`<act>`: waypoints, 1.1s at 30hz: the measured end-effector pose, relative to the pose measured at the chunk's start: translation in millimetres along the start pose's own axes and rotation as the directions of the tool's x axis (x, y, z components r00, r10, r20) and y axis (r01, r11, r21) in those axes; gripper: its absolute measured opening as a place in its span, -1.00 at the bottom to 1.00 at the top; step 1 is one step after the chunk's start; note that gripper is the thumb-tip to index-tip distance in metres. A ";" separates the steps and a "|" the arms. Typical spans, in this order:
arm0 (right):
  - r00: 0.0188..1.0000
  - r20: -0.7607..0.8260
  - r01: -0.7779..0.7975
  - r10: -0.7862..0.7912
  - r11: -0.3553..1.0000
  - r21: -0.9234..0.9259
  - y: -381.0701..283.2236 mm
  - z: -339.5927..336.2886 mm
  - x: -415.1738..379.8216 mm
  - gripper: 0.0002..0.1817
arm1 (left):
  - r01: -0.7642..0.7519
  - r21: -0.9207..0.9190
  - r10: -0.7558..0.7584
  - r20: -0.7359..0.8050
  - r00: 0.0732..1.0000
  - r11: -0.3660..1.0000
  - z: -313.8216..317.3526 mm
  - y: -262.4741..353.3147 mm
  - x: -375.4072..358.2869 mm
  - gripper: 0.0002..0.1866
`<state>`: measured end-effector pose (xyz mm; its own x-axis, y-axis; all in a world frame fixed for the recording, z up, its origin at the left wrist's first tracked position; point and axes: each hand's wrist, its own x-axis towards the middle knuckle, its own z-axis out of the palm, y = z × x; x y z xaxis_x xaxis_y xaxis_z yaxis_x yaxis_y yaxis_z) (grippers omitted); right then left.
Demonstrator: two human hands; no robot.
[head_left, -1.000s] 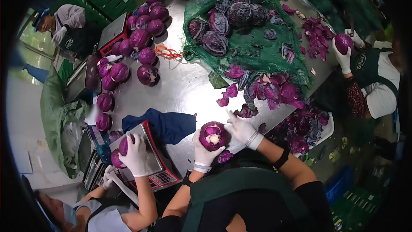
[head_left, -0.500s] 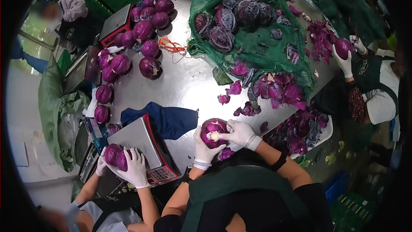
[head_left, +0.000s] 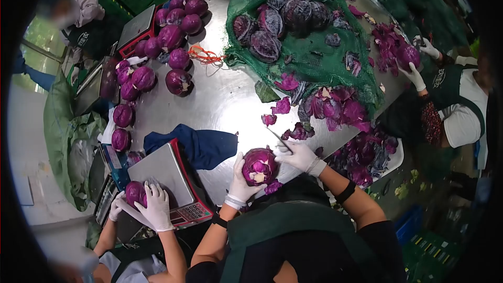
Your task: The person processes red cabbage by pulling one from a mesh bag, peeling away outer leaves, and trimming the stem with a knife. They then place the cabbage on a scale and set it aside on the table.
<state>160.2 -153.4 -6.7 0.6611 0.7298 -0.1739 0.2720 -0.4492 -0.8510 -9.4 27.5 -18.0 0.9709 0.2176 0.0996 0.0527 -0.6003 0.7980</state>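
Observation:
My left hand (head_left: 240, 182), in a white glove, holds a red cabbage (head_left: 260, 166) from its left and lower side. The pale cut stem of the cabbage points toward me. Just right of it, my gloved right hand (head_left: 299, 158) grips a knife (head_left: 275, 135), its thin blade pointing up and left over the steel table (head_left: 220, 94). The knife's handle is hidden in my fingers. A loose purple leaf (head_left: 273, 186) lies below the cabbage.
A green net (head_left: 314, 68) with several untrimmed cabbages lies at the back. Left of me stands a scale (head_left: 165, 173) beside a blue cloth (head_left: 201, 145). A co-worker's gloved hands (head_left: 156, 207) hold a cabbage there. At right, a white tub (head_left: 395, 162) holds leaves.
My right hand has drawn away from the cabbage to the right, and the knife blade now shows. The cabbage has tipped, its stem end lower. The right co-worker's cabbage has moved left.

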 end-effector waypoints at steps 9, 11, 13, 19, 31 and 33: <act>0.989 0.058 0.147 -0.137 0.965 -0.216 -9.7 22.3 7.7 -0.49 | 0.186 0.170 -0.208 0.122 0.970 0.968 -6.4 32.6 26.2 0.20; 0.995 0.103 0.041 -0.006 0.940 -0.338 -13.2 17.6 9.1 -0.61 | 0.188 0.193 -0.215 0.129 0.968 0.963 -5.1 39.7 35.0 0.18; 0.998 0.066 0.005 0.024 0.910 -0.415 -16.5 14.6 18.0 -0.63 | 0.192 0.237 -0.227 0.131 0.965 0.952 -1.4 44.0 41.1 0.16; 1.000 -0.015 -0.007 -0.005 0.749 -0.663 66.0 -9.0 57.4 -0.79 | 0.152 -0.038 -0.145 0.158 0.977 0.988 -22.0 0.6 15.4 0.20; 0.940 0.225 -0.190 0.258 0.940 -0.283 -40.0 24.8 -0.3 -0.34 | 0.286 0.033 -0.284 -0.060 0.957 0.958 -2.0 18.6 8.9 0.18; 0.994 0.063 -0.067 0.084 0.969 -0.237 -19.2 31.9 -5.9 -0.49 | 0.281 0.058 -0.279 -0.034 0.960 0.958 -0.7 22.0 12.1 0.17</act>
<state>128.8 -132.7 -5.1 0.6360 0.7207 -0.2759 0.3853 -0.6063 -0.6957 3.3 17.6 1.2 0.9092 0.4023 -0.1074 0.3367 -0.5586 0.7580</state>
